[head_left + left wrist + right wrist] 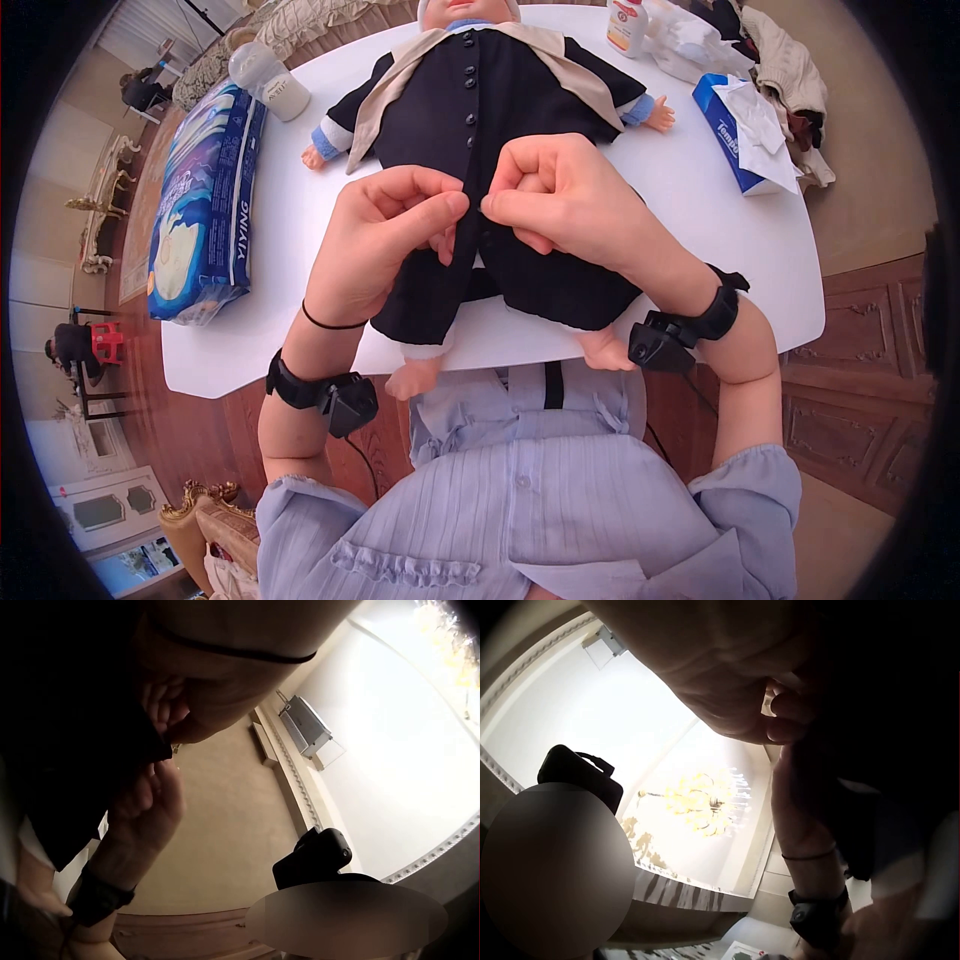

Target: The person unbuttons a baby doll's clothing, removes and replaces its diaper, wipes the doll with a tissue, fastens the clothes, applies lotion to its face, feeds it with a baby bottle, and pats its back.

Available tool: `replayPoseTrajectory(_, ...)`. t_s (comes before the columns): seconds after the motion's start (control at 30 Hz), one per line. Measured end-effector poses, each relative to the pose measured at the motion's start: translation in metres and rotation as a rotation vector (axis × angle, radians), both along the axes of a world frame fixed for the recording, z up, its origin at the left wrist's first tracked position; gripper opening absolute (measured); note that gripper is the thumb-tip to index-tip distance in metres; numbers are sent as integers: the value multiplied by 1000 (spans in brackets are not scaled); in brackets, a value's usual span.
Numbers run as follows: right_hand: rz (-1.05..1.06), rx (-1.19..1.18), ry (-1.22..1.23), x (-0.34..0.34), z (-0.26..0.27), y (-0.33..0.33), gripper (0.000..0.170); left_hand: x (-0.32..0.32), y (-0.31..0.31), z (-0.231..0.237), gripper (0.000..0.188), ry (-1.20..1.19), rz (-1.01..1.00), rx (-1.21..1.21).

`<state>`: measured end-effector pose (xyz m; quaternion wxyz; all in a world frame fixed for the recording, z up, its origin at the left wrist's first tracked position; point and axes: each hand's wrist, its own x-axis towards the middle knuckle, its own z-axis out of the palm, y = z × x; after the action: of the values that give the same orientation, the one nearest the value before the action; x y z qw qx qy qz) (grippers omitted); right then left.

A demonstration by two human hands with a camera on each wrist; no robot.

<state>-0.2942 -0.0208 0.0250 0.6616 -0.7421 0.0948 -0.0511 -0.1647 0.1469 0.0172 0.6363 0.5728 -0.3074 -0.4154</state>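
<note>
Far left on the white table (300, 240): blue plastic pack (197, 215) lettered YIYING, lying along the edge. Just beyond its far end, a clear-topped bottle (284, 98), white below, leaning toward the pack.

Next, left hand (380, 235): thumb and index finger pinch the front edge of the black suit (540, 90); other fingers curled in. Dark hair tie (333, 322) on that wrist, strapped camera (348, 402) behind it.

Center: dressed doll (425, 125) on its back, feet toward the person, arms spread. It wears the suit, with beige lapels (575, 75) and a line of dark buttons (470, 70) down the chest.

Right hand (570, 195): just beside the left, thumb and index finger closed together at the suit front; exact bit gripped hidden.

Farther right: white bottle (627, 28) near the far edge, then blue tissue box (722, 130) with tissues (762, 135) pulled out, then cream knit garment (790, 65).
</note>
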Motion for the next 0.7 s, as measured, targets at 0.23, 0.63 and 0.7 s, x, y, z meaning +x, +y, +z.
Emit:
replayPoseTrajectory(0.23,-16,48,-54,0,-6,3,12,-2,1,5,13,-21,-24,34)
replayPoseTrajectory(0.63,-37,72,-15,-4,0,6,15,-17,-8,-5,15,-759,193,-142)
replayPoseTrajectory(0.7,-38,55,-12,-5,0,6,17,-21,-8,-4,18,-932,243,-133)
